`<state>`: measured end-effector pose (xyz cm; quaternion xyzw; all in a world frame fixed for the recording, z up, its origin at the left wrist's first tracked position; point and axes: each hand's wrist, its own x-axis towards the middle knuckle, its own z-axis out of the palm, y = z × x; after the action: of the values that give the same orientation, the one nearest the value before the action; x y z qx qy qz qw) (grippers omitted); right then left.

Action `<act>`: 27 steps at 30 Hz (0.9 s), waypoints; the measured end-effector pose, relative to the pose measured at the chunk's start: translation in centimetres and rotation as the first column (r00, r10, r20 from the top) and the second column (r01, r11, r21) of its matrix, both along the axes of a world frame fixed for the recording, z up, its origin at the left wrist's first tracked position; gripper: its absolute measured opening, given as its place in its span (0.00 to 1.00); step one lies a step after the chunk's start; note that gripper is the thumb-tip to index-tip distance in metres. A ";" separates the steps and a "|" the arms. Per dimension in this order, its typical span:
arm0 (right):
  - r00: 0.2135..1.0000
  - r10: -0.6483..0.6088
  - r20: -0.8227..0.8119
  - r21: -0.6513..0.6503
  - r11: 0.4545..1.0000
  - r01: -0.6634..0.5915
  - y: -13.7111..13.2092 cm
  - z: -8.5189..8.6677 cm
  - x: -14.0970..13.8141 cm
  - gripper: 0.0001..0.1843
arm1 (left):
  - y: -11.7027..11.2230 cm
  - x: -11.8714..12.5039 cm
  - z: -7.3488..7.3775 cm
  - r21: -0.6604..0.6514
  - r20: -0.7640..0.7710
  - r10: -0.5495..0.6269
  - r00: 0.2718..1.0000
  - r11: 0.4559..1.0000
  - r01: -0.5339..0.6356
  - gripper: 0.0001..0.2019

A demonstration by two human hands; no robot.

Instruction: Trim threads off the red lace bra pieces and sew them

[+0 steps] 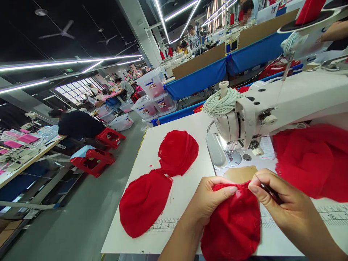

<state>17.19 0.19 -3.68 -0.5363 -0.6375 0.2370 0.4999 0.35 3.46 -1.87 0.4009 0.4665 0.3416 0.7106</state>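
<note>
My left hand (210, 199) is closed on a rounded red fabric piece (231, 224), thumb on top near its upper edge. The piece hangs over the table's front edge. At that upper edge my right hand (274, 195) pinches a fine thread between thumb and forefinger. A slim dark tool (272, 194), mostly hidden, is tucked in the right palm; its kind does not show clearly. Just beyond both hands are a tan patch (240, 174) and the sewing machine (272, 108) with its needle area lit.
Two rounded red fabric pieces (178, 152) (146, 203) lie on the white table (114, 244) at left, nearly touching. More red fabric (312, 163) is heaped under the machine arm. A printed ruler (163, 225) runs along the front. Red stools (92, 161) and plastic bins (152, 83) stand beyond.
</note>
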 end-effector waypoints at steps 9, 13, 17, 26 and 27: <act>0.818 -0.048 0.574 0.364 0.909 -0.202 0.5 -0.7 2.4 0.17 | -0.1 0.0 0.2 -0.003 0.026 -0.026 0.999 1.000 0.026 0.14; 0.692 -0.168 0.702 0.472 0.838 -0.274 0.7 0.3 2.2 0.18 | -0.1 -0.1 0.3 0.010 0.030 -0.044 0.999 0.999 0.043 0.14; 0.654 -0.201 0.729 0.482 0.830 -0.281 0.9 0.6 2.1 0.22 | 0.0 -0.1 0.3 0.029 0.032 -0.041 0.999 0.999 0.040 0.13; 0.694 -0.091 0.715 0.398 0.869 -0.295 0.7 -1.6 2.6 0.20 | 0.0 -0.2 0.0 0.050 0.000 -0.057 0.998 0.997 0.057 0.13; 0.728 -0.096 0.678 0.399 0.881 -0.256 0.7 -1.9 2.5 0.20 | 0.0 -0.2 0.0 0.050 0.002 -0.061 0.998 0.997 0.061 0.13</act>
<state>19.73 0.85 -5.59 -0.4199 -0.8361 -0.1141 0.3340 0.18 3.49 -1.89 0.4321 0.4443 0.3319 0.7112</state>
